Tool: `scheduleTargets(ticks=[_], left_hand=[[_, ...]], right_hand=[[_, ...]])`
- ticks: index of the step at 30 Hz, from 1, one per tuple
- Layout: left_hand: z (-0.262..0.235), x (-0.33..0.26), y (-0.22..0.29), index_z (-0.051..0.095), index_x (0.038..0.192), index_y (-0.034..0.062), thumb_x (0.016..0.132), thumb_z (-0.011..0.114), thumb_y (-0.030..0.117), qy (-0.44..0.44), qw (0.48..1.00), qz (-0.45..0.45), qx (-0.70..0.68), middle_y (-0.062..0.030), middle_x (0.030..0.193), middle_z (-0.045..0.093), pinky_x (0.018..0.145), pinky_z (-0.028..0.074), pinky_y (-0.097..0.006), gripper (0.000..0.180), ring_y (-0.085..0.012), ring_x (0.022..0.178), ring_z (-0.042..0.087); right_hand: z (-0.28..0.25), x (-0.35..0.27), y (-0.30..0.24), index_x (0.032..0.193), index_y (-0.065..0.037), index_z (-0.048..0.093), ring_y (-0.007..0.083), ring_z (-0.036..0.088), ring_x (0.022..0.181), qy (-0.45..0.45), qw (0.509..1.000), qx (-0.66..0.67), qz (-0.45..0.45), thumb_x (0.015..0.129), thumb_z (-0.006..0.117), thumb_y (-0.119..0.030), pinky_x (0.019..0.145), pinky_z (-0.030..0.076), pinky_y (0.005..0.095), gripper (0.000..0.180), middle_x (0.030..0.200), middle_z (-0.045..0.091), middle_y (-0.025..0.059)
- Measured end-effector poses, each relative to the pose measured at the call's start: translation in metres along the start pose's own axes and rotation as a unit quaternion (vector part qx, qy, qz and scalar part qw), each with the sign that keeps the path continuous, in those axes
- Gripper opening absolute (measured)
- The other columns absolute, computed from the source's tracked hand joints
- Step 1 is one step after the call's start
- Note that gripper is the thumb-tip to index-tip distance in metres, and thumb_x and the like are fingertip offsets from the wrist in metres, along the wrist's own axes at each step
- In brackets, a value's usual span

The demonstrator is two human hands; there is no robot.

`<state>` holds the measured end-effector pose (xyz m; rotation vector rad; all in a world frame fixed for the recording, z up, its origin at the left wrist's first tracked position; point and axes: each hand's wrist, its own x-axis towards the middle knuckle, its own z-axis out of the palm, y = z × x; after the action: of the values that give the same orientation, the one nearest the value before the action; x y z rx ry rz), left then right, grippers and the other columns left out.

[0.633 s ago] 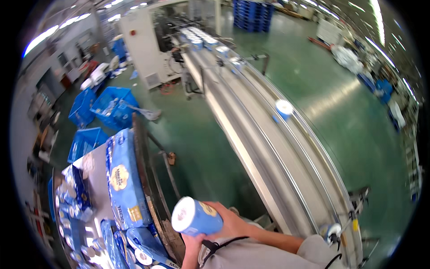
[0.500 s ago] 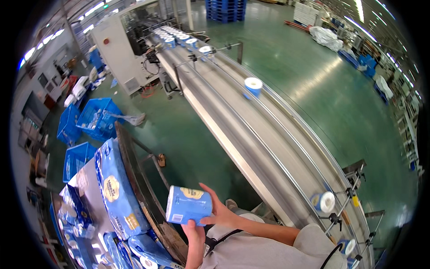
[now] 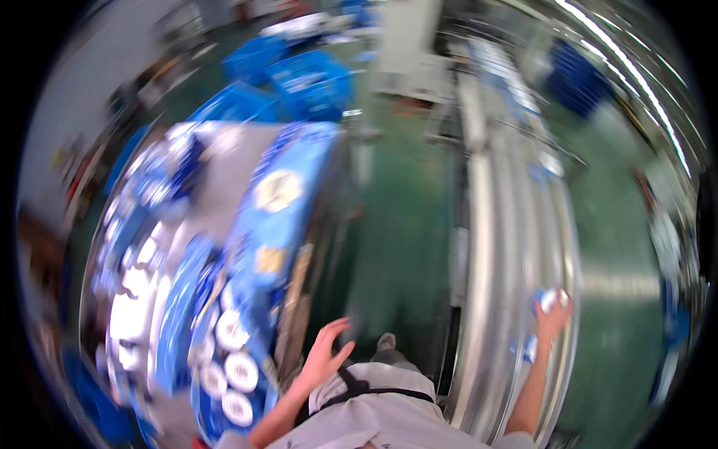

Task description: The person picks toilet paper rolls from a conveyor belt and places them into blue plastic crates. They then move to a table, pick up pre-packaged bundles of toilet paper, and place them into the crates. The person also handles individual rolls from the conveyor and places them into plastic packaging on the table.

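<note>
Over the conveyor on the right, my right hand is closed around a toilet paper roll in a blue-and-white wrapper; motion blurs its edges. A second wrapped roll is on the belt beside my right forearm. My left hand holds nothing, thumb and fingers apart, in front of my body near the packing table's edge. Left of it lies an opened blue plastic bag with several white-ended rolls in it. A large filled blue pack lies farther along the table.
The long metal conveyor runs away from me on the right, with another roll farther up it. Blue crates stand beyond the table. Green floor lies between table and conveyor. Blue pallets are stacked far right.
The view has swung left. Both hands held a wrapped roll between them; now they are apart, the left empty and the right out over the conveyor. Whether it is the same roll, I cannot tell.
</note>
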<state>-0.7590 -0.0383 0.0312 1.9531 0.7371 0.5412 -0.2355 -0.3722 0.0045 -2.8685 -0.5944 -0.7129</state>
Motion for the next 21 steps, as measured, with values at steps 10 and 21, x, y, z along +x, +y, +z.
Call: scheduleTargets(ticks=[10, 21], left_hand=[[-0.098, -0.189, -0.074, 0.053, 0.132, 0.0030, 0.079, 0.081, 0.022, 0.410, 0.825, -0.267, 0.282, -0.0210, 0.139, 0.050, 0.108, 0.041, -0.047, 0.062, -0.0406, 0.129, 0.048], [-0.076, -0.287, -0.082, 0.033, 0.152, 0.0042, 0.062, 0.089, 0.037, 0.400, 0.757, -0.436, 0.276, -0.0251, 0.142, 0.043, 0.109, 0.041, -0.051, 0.111, -0.0453, 0.130, 0.044]], right_hand=[[0.049, 0.084, -0.118, 0.145, 0.003, 0.049, 0.0397, 0.050, 0.132, -0.110, 0.979, -0.013, -0.173, 0.104, 0.051, -0.032, 0.114, 0.037, 0.0442, 0.054, 0.143, 0.054, 0.0253], [-0.190, -0.359, -0.597, 0.151, -0.013, 0.044, 0.0410, 0.041, 0.138, -0.255, 0.381, 0.396, -0.796, 0.073, 0.085, -0.031, 0.119, 0.025, 0.0535, 0.090, 0.146, 0.045, 0.0264]])
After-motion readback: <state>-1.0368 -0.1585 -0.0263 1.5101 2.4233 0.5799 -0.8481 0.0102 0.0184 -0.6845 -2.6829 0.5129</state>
